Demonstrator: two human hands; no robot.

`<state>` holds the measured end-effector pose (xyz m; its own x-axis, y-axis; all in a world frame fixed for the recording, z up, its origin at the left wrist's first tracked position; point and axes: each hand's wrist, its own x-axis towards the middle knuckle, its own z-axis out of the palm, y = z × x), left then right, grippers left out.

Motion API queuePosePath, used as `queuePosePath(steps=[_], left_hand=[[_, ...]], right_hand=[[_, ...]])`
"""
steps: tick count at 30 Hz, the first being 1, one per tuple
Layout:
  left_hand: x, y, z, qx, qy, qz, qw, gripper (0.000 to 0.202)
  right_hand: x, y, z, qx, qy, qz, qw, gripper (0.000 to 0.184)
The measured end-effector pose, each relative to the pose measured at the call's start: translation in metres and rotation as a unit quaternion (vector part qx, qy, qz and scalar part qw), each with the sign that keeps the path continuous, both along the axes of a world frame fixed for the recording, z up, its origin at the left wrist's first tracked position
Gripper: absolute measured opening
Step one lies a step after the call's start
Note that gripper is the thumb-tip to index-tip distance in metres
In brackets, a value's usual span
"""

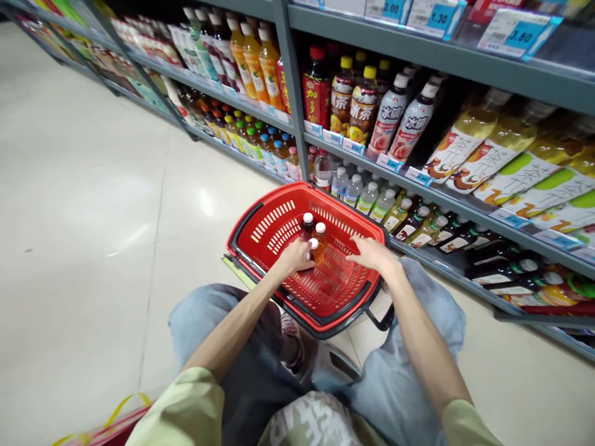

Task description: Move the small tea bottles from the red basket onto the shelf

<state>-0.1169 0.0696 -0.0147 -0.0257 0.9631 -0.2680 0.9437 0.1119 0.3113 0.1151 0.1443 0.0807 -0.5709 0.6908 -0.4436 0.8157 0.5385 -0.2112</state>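
Observation:
A red shopping basket [274, 214] with a black rim sits on the floor between my knees. Three drink bottles with white caps stand together in it: a dark one [307, 230], an amber one [321, 238] and a front amber bottle [317, 253]. My left hand [297, 255] reaches over the basket's near left side, thumb and fingers curled around the front bottle, partly covering it. Over the right side of the basket, my right hand [369, 253] is open with its fingers spread, holding nothing.
Shelving [297, 93] full of drinks runs along the far side and right, close behind the basket. Small bottles [353, 189] line its bottom shelf. A black handle [382, 317] juts from the basket's near right. A red bag with yellow straps [116, 427] lies at lower left.

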Motion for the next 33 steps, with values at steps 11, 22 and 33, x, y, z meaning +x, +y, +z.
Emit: queuePosePath(steps=[11,22,33], left_hand=[[0.02,-0.01,0.063,0.116,-0.127,-0.016,0.985,0.02],[0.01,-0.008,0.08,0.164,-0.172,-0.018,0.971,0.023],[0.001,-0.008,0.096,0.233,-0.415,-0.003,0.88,0.032]], right_hand=[[-0.059,-0.025,-0.098,-0.135,0.262,0.024,0.955,0.081],[-0.088,-0.05,-0.107,-0.029,0.495,-0.143,0.856,0.028],[-0.078,-0.046,-0.038,-0.093,0.624,-0.18,0.755,0.015]])
